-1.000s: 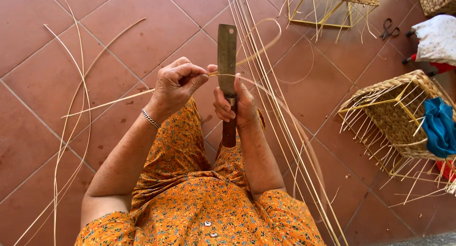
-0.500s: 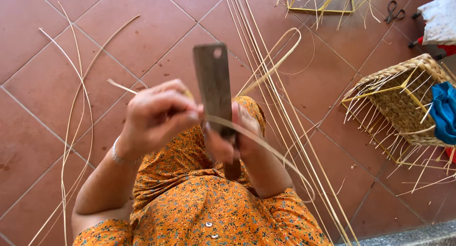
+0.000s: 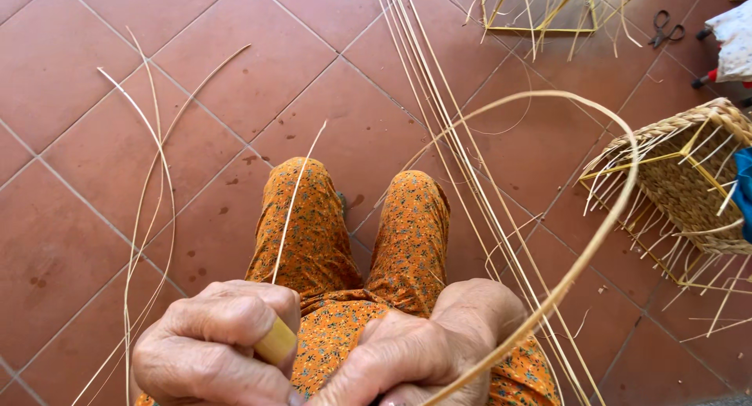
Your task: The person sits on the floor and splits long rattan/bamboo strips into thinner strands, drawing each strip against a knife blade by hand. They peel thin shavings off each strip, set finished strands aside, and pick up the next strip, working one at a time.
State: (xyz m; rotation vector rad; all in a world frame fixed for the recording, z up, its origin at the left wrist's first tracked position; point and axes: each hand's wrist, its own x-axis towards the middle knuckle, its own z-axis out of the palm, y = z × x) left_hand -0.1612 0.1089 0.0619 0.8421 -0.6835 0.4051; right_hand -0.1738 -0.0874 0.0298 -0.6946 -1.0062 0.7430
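- On the floor (image 3: 94,241), made of big red-brown tiles, a person sits with both knees up in orange flowered cloth (image 3: 411,233).
- A half-made woven basket (image 3: 689,186) stands at the right, well apart from the hands.
- A bunch of long pale reeds (image 3: 439,116) lies across the tiles.
- The left hand (image 3: 215,347) is closed tight around a thick yellow cane (image 3: 276,342), low in the middle.
- The right hand (image 3: 423,351) is closed too, holding a bent cane strip (image 3: 595,241) that curves up in a big loop.
- Small black scissors (image 3: 664,28) lie far away.
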